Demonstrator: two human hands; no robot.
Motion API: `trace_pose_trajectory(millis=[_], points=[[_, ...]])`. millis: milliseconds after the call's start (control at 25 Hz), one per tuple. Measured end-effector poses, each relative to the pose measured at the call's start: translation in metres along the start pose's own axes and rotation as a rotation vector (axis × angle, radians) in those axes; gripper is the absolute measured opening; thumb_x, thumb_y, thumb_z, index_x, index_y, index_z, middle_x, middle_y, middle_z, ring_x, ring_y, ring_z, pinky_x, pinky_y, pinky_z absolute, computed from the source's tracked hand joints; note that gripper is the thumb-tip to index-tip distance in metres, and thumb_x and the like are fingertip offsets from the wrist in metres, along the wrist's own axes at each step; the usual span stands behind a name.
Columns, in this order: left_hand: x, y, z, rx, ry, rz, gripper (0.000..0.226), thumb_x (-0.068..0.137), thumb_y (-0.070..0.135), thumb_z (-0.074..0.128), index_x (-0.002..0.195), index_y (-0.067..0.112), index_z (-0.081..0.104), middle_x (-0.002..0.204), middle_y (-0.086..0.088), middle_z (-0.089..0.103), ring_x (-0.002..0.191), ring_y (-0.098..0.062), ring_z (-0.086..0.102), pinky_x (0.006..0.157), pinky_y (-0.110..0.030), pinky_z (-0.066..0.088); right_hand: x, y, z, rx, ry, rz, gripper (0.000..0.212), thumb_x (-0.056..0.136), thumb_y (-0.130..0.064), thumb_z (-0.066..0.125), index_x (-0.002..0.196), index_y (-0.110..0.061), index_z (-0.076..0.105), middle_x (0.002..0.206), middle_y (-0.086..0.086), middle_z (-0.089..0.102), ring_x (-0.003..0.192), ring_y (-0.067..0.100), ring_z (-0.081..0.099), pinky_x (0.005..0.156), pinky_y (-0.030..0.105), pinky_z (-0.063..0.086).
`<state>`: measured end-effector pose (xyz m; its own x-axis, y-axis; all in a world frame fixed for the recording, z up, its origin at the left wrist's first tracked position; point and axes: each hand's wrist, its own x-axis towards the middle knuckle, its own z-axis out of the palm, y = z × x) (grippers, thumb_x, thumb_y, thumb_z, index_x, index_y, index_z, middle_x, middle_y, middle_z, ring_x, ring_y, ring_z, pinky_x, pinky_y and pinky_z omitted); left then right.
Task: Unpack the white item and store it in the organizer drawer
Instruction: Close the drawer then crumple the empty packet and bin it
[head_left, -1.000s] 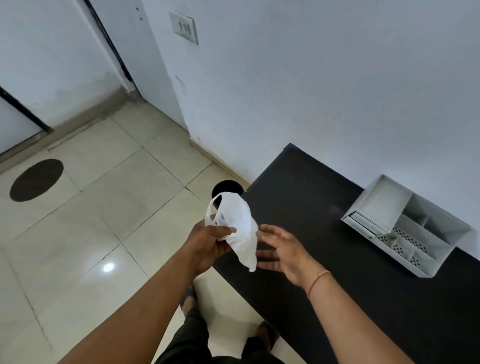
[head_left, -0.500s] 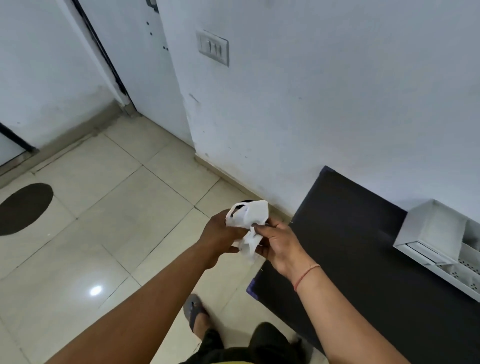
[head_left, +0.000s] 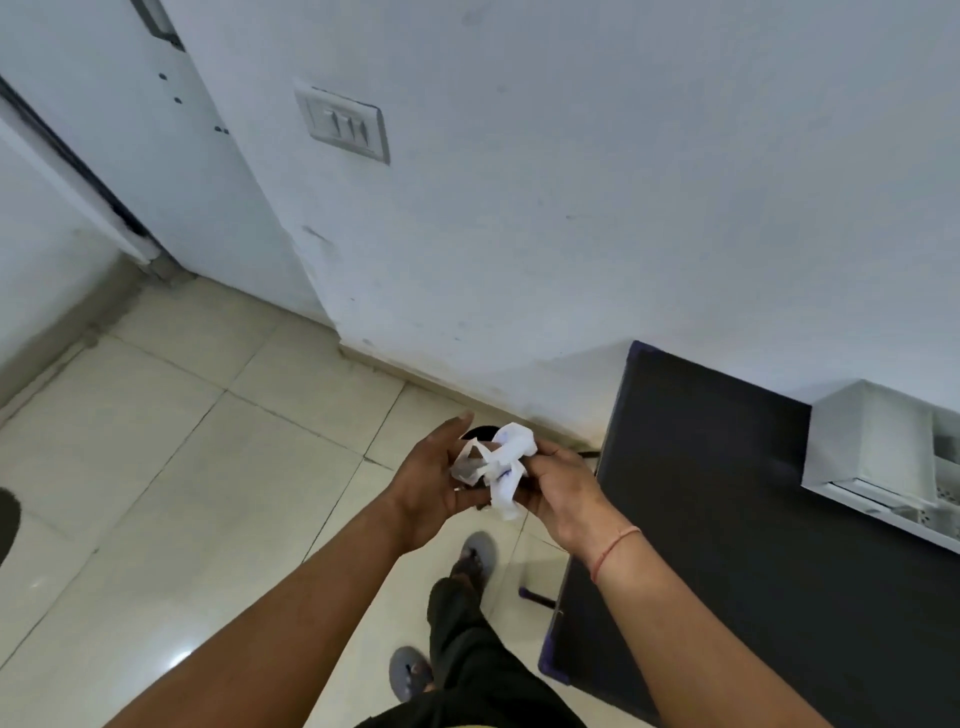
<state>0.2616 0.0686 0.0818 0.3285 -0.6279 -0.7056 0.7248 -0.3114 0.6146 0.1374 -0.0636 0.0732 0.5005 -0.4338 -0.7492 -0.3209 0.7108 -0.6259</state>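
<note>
A crumpled white wrapper (head_left: 496, 462) is bunched between both my hands, held over the floor to the left of the black table (head_left: 727, 519). My left hand (head_left: 434, 480) cups it from the left with the fingers spread. My right hand (head_left: 558, 488) pinches it from the right. The white organizer (head_left: 878, 447) with its compartments stands on the table at the far right, against the wall, partly cut off by the frame edge. Whether anything lies inside the wrapper I cannot tell.
A dark round bin (head_left: 480, 434) stands on the tiled floor just behind my hands, mostly hidden. My feet in grey sandals (head_left: 410, 670) are below. A switch plate (head_left: 345, 124) is on the white wall, with a door frame at the left.
The wrapper hung loose from my left hand a second ago; now both hands have bunched it into a ball. My view has swung left, pushing the table and organizer to the right edge.
</note>
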Motion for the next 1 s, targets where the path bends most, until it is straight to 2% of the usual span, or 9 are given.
trace_pose_trajectory(millis=[160,280,400,480,560,680,760,880,1000], points=[[0.061,0.043,-0.011,0.048,-0.008,-0.019,0.062,0.103,0.049,0.058,0.112,-0.009,0.078,0.106,-0.022,0.076,0.099,-0.031,0.073,0.104,-0.047,0.059,0.046,-0.033,-0.003,0.077,0.035,0.053,0.029,0.100,-0.024,0.055,0.115,-0.009,0.075,0.107,0.012,0.079,0.088,0.027,0.077,0.075,0.041,0.063],[0.101,0.059,-0.013,0.138,0.016,-0.064,0.058,0.101,0.047,0.062,0.114,-0.007,0.079,0.111,-0.023,0.076,0.100,-0.029,0.072,0.101,-0.044,0.061,0.068,-0.045,-0.002,-0.029,0.018,0.146,0.039,0.096,-0.045,0.066,0.124,-0.018,0.072,0.114,0.010,0.078,0.096,0.032,0.077,0.079,0.046,0.065],[0.136,0.060,-0.014,0.234,-0.006,-0.135,0.054,0.102,0.045,0.062,0.111,-0.004,0.082,0.119,-0.021,0.081,0.094,-0.024,0.076,0.093,-0.039,0.062,0.094,-0.034,0.010,0.037,0.024,0.146,0.026,0.100,-0.017,0.067,0.126,-0.015,0.070,0.122,0.018,0.077,0.099,0.036,0.076,0.087,0.049,0.064],[0.164,0.058,-0.019,0.244,-0.001,-0.188,0.052,0.103,0.045,0.060,0.107,-0.002,0.083,0.113,-0.014,0.084,0.091,-0.021,0.081,0.087,-0.035,0.064,0.126,-0.012,0.016,0.192,0.165,0.138,0.030,0.099,0.003,0.061,0.128,-0.002,0.069,0.128,0.028,0.072,0.106,0.041,0.073,0.086,0.050,0.064],[0.204,0.054,-0.032,0.240,0.028,-0.236,0.049,0.104,0.046,0.060,0.111,0.002,0.080,0.115,-0.010,0.084,0.097,-0.019,0.080,0.088,-0.036,0.063,0.168,0.012,0.016,0.306,0.346,0.171,0.034,0.097,0.012,0.057,0.129,0.005,0.068,0.129,0.032,0.070,0.105,0.042,0.071,0.075,0.041,0.066],[0.268,0.043,-0.061,0.330,0.082,-0.281,0.044,0.100,0.051,0.064,0.113,0.011,0.077,0.134,-0.010,0.073,0.123,-0.027,0.067,0.107,-0.049,0.057,0.229,0.045,0.014,0.304,0.484,0.198,0.033,0.096,0.012,0.057,0.127,0.008,0.068,0.129,0.033,0.069,0.099,0.038,0.067,0.077,0.036,0.059],[0.313,0.026,-0.080,0.433,0.091,-0.354,0.048,0.100,0.051,0.065,0.122,0.010,0.075,0.135,-0.008,0.068,0.125,-0.028,0.063,0.107,-0.048,0.057,0.271,0.070,0.009,0.330,0.532,0.222,0.035,0.096,0.012,0.058,0.130,0.006,0.067,0.135,0.034,0.065,0.106,0.039,0.067,0.088,0.043,0.057],[0.368,0.003,-0.101,0.512,0.080,-0.413,0.046,0.101,0.048,0.067,0.128,0.012,0.068,0.129,-0.008,0.064,0.112,-0.025,0.063,0.102,-0.047,0.057,0.329,0.096,0.000,0.347,0.585,0.262,0.042,0.096,0.009,0.056,0.137,0.003,0.062,0.145,0.028,0.060,0.130,0.044,0.062,0.097,0.046,0.055],[0.413,-0.020,-0.121,0.595,0.100,-0.436,0.057,0.097,0.055,0.069,0.139,0.016,0.063,0.139,-0.009,0.061,0.125,-0.029,0.061,0.103,-0.049,0.058,0.384,0.121,-0.005,0.467,0.566,0.364,0.050,0.103,-0.010,0.055,0.152,-0.004,0.049,0.156,0.021,0.050,0.140,0.041,0.053,0.097,0.049,0.052]])
